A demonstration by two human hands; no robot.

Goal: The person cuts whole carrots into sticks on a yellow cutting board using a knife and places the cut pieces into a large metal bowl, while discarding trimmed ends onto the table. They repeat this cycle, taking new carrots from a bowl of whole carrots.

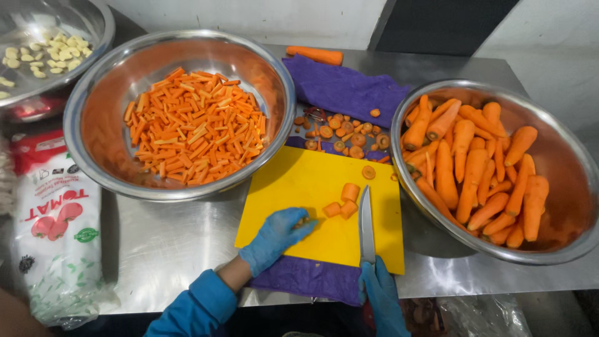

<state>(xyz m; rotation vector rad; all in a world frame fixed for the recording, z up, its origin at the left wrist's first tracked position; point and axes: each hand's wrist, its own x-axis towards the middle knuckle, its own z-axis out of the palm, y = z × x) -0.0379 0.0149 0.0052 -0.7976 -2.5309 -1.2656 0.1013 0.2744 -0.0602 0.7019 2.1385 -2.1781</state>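
Observation:
My left hand (276, 236), in a blue glove, rests on the yellow cutting board (299, 187), its fingers curled over something small; just right of it lie three short carrot chunks (344, 201). My right hand (382, 293), also gloved in blue, grips the handle of a knife (365, 223) whose blade lies on the board right beside the chunks, tip pointing away from me. A single carrot slice (369, 172) sits near the board's far edge.
A steel bowl (93, 118) of carrot sticks stands at the left, a steel bowl (561, 156) of whole peeled carrots at the right. Carrot ends (343, 134) lie on a purple cloth (349, 87) behind the board. A printed bag (56, 237) lies far left.

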